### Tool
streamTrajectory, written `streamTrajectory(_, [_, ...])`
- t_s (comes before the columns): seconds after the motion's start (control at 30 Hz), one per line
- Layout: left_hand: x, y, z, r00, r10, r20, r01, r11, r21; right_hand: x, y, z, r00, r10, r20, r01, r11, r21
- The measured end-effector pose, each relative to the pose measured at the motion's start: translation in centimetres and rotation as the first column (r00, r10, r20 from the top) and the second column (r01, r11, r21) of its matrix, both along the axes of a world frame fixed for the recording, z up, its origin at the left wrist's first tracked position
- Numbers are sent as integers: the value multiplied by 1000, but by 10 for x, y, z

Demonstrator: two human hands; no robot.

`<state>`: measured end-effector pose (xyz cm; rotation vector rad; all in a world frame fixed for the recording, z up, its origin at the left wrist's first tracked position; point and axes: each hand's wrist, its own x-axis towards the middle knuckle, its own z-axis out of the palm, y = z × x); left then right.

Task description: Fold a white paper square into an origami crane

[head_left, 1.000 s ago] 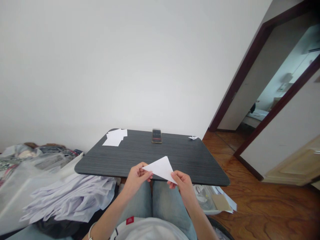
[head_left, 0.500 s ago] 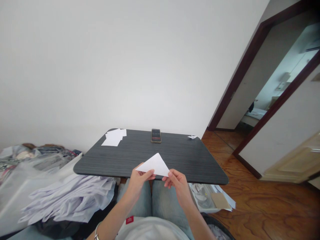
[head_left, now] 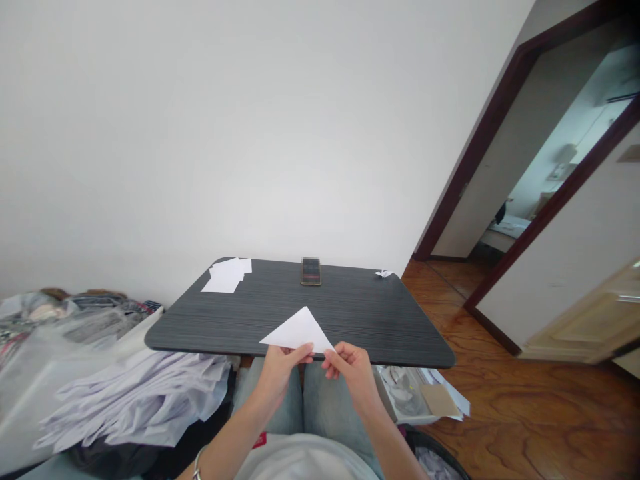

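Both my hands hold a white paper folded into a triangle (head_left: 299,329) above the near edge of the dark table (head_left: 360,313). My left hand (head_left: 283,365) pinches the triangle's lower edge near its middle. My right hand (head_left: 350,365) pinches the right corner of the same edge. The triangle's point faces away from me, and its left corner sticks out free.
On the table lie a small stack of white sheets (head_left: 226,275) at the far left, a phone (head_left: 311,271) at the far middle and a small folded paper figure (head_left: 384,273) at the far right. Crumpled white papers (head_left: 135,397) pile at my left. An open doorway (head_left: 525,200) is at right.
The paper triangle has turned and dropped a little leftward, its point now up. My hands have come closer together along its lower edge.
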<state>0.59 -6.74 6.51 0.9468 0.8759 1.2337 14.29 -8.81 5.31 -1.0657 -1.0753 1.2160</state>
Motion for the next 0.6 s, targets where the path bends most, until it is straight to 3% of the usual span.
streamTrajectory(0.17, [-2,0,2,998,62,9,-62,998,18,7,-2,1,1000,22,-1,-22,999,44])
streamTrajectory(0.6, [-24,9,3,999,53,-14,-52,997,56,17,5,-1,998,-53,21,52,997,52])
